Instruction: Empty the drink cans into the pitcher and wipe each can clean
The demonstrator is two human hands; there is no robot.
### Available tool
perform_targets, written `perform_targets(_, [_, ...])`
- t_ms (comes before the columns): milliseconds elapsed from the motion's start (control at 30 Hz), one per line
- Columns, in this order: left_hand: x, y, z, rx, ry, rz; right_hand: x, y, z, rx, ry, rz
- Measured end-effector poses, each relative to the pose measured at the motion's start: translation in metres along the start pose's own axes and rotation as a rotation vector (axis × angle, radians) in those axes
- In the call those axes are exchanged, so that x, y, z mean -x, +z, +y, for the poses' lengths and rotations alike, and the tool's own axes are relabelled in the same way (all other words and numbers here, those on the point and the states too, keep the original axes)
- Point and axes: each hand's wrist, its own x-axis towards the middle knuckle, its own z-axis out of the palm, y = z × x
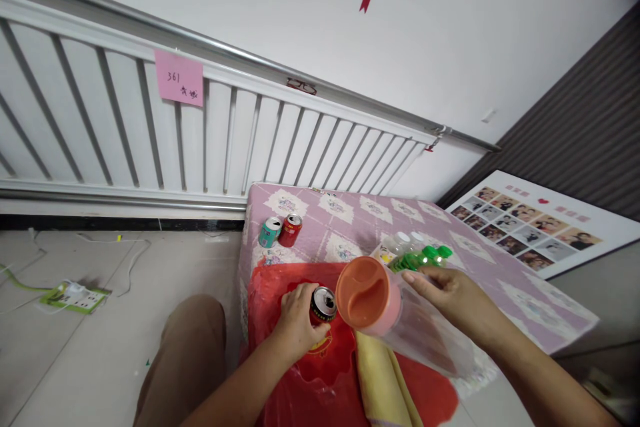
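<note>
My left hand (299, 322) is wrapped round a dark drink can (324, 305) with an opened top, above a red plastic sheet (285, 373). In my right hand (450, 293) is a clear plastic pitcher (430, 337), gripped near its upper end. The pitcher is tipped on its side, and its orange lid (364, 293) faces the can. Whether lid and can touch, I cannot tell. No liquid stream shows. A folded yellow cloth (383, 380) lies on the sheet below the pitcher.
A teal can (270, 232) and a red can (290, 230) stand on the patterned tablecloth (340, 223). Several bottles with green caps (431, 253) are behind my right hand. A white radiator (280, 140) borders the table; a power strip (75, 297) lies on the floor.
</note>
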Motion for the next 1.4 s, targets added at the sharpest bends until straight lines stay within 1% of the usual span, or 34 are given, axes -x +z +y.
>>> perform_targets(567, [-0.0001, 0.0027, -0.0034, 0.008, 0.015, 0.010, 0.0016, -0.0014, -0.0042, 0.001, 0.039, -0.009])
perform_targets(1000, [-0.0007, 0.0017, -0.0022, 0.007, 0.006, -0.001, 0.0007, -0.0025, -0.0051, 0.007, -0.013, 0.012])
perform_targets(1233, [-0.0003, 0.0023, -0.0035, 0.020, 0.020, 0.022, 0.0017, -0.0026, -0.0042, 0.008, 0.001, 0.011])
perform_targets(1400, [-0.0007, 0.0023, -0.0038, 0.016, 0.020, 0.016, 0.0023, -0.0031, -0.0037, -0.002, 0.013, 0.005])
